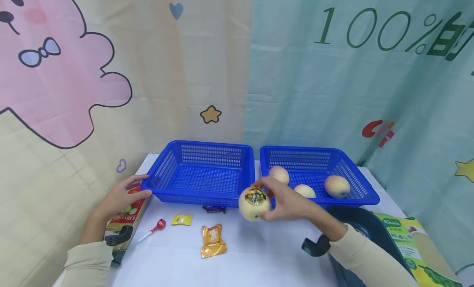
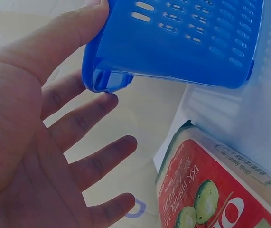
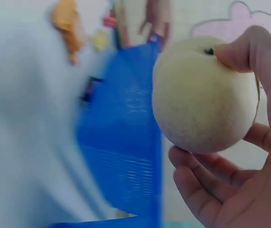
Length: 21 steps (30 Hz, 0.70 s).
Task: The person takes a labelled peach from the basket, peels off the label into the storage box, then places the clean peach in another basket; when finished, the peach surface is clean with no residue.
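My right hand [image 1: 286, 198] grips a pale yellow peach [image 1: 252, 208] with a black-and-gold sticker, thumb near its stem end and fingers round its far side. It hangs over the front right corner of the left blue basket [image 1: 207, 199]. That basket shows no contents. My left hand [image 1: 120, 198] pinches the basket's front left corner between thumb and index finger; in the left wrist view its other fingers [image 2: 104, 161] spread out straight. Several peaches [image 1: 337, 186] lie in the right blue basket [image 1: 355, 201].
In front of the baskets lie a lollipop [image 1: 160, 224], a yellow candy [image 1: 181, 220], a purple-wrapped candy [image 1: 214, 209] and an orange packet [image 1: 213, 241]. A red box [image 1: 126, 219] is under my left arm. A dark tray [image 1: 348, 215] and a green Knorr bag [image 1: 411, 246] stand right.
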Available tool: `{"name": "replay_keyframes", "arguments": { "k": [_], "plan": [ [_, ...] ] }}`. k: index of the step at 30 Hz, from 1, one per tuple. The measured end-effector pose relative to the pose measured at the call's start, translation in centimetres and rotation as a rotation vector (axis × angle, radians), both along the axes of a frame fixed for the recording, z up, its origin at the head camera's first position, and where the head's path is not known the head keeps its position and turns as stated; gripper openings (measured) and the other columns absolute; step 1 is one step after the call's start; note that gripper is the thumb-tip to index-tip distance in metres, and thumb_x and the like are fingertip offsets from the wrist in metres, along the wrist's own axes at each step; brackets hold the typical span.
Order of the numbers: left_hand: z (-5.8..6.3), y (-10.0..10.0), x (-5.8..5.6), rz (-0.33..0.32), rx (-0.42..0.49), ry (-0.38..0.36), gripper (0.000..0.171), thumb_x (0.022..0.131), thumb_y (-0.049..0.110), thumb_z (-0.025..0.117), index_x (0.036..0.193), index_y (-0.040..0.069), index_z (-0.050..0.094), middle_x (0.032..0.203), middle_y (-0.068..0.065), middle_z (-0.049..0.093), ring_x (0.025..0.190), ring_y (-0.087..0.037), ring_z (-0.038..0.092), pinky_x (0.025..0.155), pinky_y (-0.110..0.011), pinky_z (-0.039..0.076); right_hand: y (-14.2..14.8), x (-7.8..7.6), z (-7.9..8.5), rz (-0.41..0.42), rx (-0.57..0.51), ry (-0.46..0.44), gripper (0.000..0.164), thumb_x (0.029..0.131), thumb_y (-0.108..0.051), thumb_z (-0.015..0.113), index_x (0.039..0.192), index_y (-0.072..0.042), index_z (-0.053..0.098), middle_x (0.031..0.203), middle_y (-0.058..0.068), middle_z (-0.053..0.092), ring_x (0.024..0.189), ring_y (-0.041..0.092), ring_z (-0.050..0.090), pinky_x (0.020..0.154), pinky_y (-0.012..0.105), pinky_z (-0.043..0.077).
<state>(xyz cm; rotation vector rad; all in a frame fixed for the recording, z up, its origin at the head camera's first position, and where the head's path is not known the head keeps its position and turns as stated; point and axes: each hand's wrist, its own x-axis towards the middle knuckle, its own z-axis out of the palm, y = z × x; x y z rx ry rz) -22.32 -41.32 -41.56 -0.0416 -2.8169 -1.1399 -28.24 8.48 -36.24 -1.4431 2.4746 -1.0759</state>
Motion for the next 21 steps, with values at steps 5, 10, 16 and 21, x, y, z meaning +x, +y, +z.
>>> {"name": "replay_keyframes", "arguments": {
  "k": [5, 10, 16, 21],
  "plan": [
    [-0.1, 0.0, -0.1, -0.006, 0.002, -0.009, 0.076, 0.096, 0.043, 0.069, 0.153, 0.002, 0.039, 0.150, -0.034, 0.038, 0.133, -0.059, 0.036, 0.093, -0.072, 0.044, 2.4, 2.4, -3.4, -0.098, 0.047, -0.061, 0.065, 0.073, -0.015, 0.086, 0.129, -0.016, 0.054, 0.123, -0.007, 0.059, 0.105, 0.018, 0.059, 0.088, 0.033, 0.053],
    [-0.4, -0.2, -0.1, 0.000, 0.013, -0.020, 0.077, 0.097, 0.045, 0.068, 0.154, 0.003, 0.038, 0.148, -0.035, 0.040, 0.132, -0.058, 0.039, 0.090, -0.068, 0.048, 2.8, 3.2, -4.6, -0.190, 0.166, -0.041, 0.064, 0.069, -0.021, 0.089, 0.125, -0.021, 0.056, 0.115, -0.008, 0.057, 0.099, 0.014, 0.057, 0.082, 0.033, 0.053],
    [-0.5, -0.2, -0.1, -0.005, 0.002, -0.024, 0.076, 0.096, 0.045, 0.068, 0.154, 0.005, 0.038, 0.147, -0.034, 0.042, 0.131, -0.057, 0.041, 0.089, -0.066, 0.050, 2.8, 3.8, -6.5, -0.211, 0.274, -0.111, 0.066, 0.068, -0.025, 0.090, 0.124, -0.023, 0.055, 0.114, -0.007, 0.055, 0.100, 0.012, 0.056, 0.085, 0.034, 0.053],
    [0.5, 0.2, 0.2, -0.010, -0.007, 0.004, 0.082, 0.096, 0.043, 0.070, 0.156, 0.002, 0.032, 0.150, -0.034, 0.036, 0.132, -0.059, 0.038, 0.091, -0.070, 0.046, 3.3, 3.8, -6.6, -0.210, 0.274, -0.177, 0.065, 0.072, -0.029, 0.090, 0.124, -0.017, 0.053, 0.116, -0.005, 0.058, 0.102, 0.015, 0.058, 0.087, 0.034, 0.053]
  ]
}}
